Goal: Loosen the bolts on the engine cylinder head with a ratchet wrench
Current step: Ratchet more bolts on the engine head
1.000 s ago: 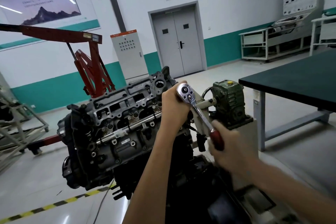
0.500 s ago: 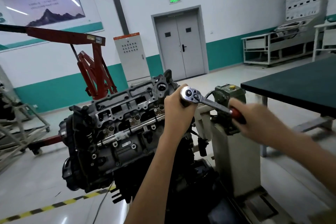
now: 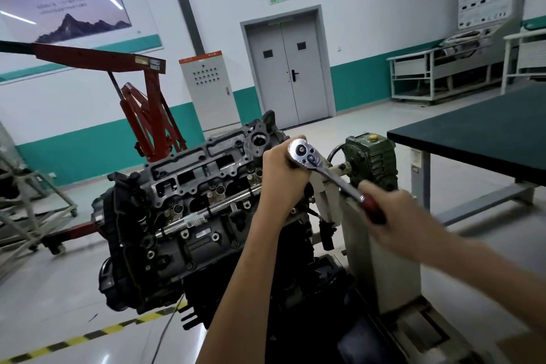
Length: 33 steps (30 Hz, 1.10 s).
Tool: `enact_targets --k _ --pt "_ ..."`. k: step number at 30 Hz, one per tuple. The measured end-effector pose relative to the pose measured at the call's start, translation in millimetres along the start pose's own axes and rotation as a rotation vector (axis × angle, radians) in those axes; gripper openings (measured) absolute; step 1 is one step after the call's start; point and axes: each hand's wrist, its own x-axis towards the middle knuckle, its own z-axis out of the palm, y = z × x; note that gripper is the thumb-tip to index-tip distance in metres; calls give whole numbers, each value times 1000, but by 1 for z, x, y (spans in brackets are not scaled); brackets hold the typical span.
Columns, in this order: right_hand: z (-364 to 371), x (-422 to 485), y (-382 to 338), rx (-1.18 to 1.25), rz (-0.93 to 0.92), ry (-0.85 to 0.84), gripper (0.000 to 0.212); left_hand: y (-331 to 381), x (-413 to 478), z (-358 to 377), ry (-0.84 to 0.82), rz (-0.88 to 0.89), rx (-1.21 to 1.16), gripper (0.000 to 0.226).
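Head view: left hand (image 3: 280, 176) clasps the ratchet wrench (image 3: 336, 181) head, right hand (image 3: 406, 216) grips its handle.

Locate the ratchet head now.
Head view, centre: ratchet head at the engine's right end, held by the left hand, left of the green gearbox.

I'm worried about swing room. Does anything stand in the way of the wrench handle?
Nothing separates hands and wrench: the left hand holds it at the head, the right hand grips the handle. The green gearbox stands close behind the handle and might limit the swing.
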Motion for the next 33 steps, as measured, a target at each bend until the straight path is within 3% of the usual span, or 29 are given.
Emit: enact_targets --k 4,8,12,15,18,20,23,28,31,33 --pt "-57 50 29 -337 -170 13 29 4 3 -7 -90 -27 33 18" --pt "-56 63 28 -351 -173 34 25 3 2 -9 -83 -31 7 10" --pt "-12 15 7 -56 10 30 26 0 -8 4 100 85 -37 16" --pt "34 -15 -37 251 169 136 22 1 -7 18 192 73 -123 30" --pt "69 -24 -81 520 277 236 33 4 -7 20 151 77 -185 34" --pt "75 -24 -87 558 262 254 32 0 -5 13 97 75 -152 38" --pt "60 -22 -59 417 181 192 25 -2 0 6 29 58 -38 42" --pt "-9 8 16 -37 -43 -11 26 -1 3 3 -27 5 -20 27" --pt "-47 46 33 -290 -154 9 27 -1 5 0 -59 -11 -20 31" --pt "-60 64 34 -358 -185 44 26 1 4 -1 -70 -11 -17 19"
